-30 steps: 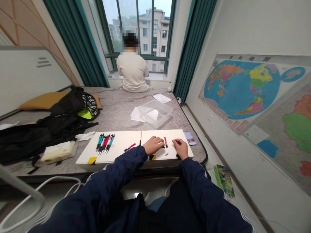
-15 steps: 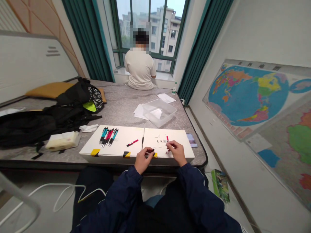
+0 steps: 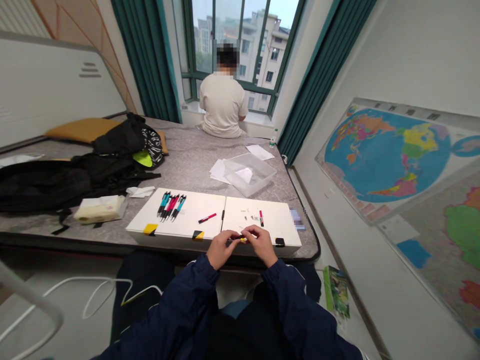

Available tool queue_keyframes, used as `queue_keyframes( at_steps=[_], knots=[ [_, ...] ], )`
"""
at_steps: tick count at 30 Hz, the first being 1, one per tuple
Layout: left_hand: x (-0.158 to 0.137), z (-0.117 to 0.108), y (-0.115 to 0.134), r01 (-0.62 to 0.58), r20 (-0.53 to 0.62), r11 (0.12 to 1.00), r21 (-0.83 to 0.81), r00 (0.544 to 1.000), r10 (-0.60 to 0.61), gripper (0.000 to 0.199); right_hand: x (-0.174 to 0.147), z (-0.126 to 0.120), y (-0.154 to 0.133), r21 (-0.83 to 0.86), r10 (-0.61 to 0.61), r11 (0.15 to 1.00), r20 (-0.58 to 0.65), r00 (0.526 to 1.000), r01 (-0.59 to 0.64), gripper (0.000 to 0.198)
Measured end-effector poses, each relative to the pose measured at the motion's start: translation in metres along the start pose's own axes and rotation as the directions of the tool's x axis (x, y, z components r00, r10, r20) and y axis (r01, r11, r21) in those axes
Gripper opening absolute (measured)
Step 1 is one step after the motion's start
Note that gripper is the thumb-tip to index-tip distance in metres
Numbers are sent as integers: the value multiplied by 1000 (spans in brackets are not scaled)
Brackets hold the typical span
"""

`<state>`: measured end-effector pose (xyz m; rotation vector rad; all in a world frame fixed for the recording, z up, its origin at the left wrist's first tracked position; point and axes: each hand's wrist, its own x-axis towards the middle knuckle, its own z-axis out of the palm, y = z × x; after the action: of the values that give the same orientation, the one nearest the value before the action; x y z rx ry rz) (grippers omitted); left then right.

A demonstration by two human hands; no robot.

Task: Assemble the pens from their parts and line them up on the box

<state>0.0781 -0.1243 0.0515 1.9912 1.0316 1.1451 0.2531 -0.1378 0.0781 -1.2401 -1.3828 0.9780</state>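
My left hand [image 3: 221,250] pinches a small black pen part [image 3: 241,236] above the front edge of a white box. My right hand [image 3: 261,245] has its fingertips closed at the other end of that part; whatever they hold there is hidden. Just beyond lies a short red and black pen piece [image 3: 261,218], beside several tiny loose parts [image 3: 249,218] too small to name. Another red and black pen piece [image 3: 207,218] rests on the left half of the box top. Farther left, several teal, red and black pens [image 3: 171,206] lie side by side.
The white box [image 3: 210,202] stands at the bed's edge. Behind it are a clear plastic bin [image 3: 250,187], paper sheets and a small bottle [image 3: 273,138]. Tissues [image 3: 100,209] and a black backpack [image 3: 93,172] lie left. A person [image 3: 224,105] sits by the window, back turned.
My right hand has moved left from the right half of the box top and met my left hand at the black part. The view has shifted slightly.
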Motion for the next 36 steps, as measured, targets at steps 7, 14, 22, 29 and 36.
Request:
queue_keyframes(
  at_steps=[7,14,22,29,36],
  knots=[
    [-5,0,2,12,-9,999,-38,1000,-12,15,-5,2,-4,-121,-42,992,44,998,47,26],
    [-4,-4,-2,-26,-18,1000,-11,1000,26,13,-11,-7,-15,-252,-140,952,152,978,175,24],
    [38,-54,-53,157,-218,985,-73,961,-170,21,39,-95,-4,-722,-99,670,141,985,171,9],
    [56,-53,-76,85,-383,988,131,923,-29,17,75,-113,-15,-823,147,286,544,826,491,16],
    [53,-46,-83,7,-426,947,320,894,138,11,132,-85,-25,-912,231,246,383,894,327,17]
  ],
)
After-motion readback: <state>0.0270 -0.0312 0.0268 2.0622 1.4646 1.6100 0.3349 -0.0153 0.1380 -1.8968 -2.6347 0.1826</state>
